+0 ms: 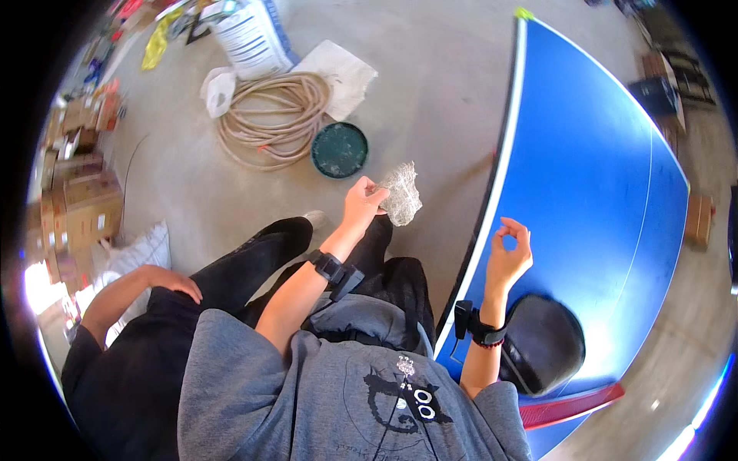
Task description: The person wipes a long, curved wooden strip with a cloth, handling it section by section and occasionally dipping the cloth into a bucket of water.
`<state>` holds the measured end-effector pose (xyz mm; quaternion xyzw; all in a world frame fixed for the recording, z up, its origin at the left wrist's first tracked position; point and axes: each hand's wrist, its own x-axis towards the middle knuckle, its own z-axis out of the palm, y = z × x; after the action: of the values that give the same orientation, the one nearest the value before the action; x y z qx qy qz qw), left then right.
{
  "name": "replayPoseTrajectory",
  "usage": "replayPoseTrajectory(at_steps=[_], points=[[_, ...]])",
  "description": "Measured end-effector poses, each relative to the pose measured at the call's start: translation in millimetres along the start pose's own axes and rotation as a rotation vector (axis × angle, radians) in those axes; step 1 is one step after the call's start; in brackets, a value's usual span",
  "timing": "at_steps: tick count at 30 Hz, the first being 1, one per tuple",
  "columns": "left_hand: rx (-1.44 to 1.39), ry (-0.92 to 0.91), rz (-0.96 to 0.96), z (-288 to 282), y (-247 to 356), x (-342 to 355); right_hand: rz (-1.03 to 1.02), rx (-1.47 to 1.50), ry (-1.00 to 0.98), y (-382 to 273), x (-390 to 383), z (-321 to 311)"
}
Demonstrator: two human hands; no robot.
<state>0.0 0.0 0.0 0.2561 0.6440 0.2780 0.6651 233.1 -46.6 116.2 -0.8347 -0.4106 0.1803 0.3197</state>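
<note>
My left hand is closed on the edge of a ragged, greyish-white piece of fibrous mesh. The piece sticks out to the right of my fingers, above the floor. Over the near left part of a blue table, my right hand is raised with thumb and forefinger pinched into a ring. Anything between those fingertips is too small to make out. Each wrist wears a black strapped device. A round dark green tub stands on the floor just beyond my left hand.
A coiled beige hose lies past the tub, by a white sack and a pale sheet. On the table are a black rounded case and a red strip. Beside me on the left sits another person. Cardboard boxes line the left.
</note>
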Motion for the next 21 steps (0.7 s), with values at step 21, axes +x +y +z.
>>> replayPoseTrajectory(at_steps=[21], points=[[-0.133, 0.101, 0.28, 37.9, 29.2, 53.6, -0.759, 0.109, -0.856, 17.5, 127.9, 184.2]])
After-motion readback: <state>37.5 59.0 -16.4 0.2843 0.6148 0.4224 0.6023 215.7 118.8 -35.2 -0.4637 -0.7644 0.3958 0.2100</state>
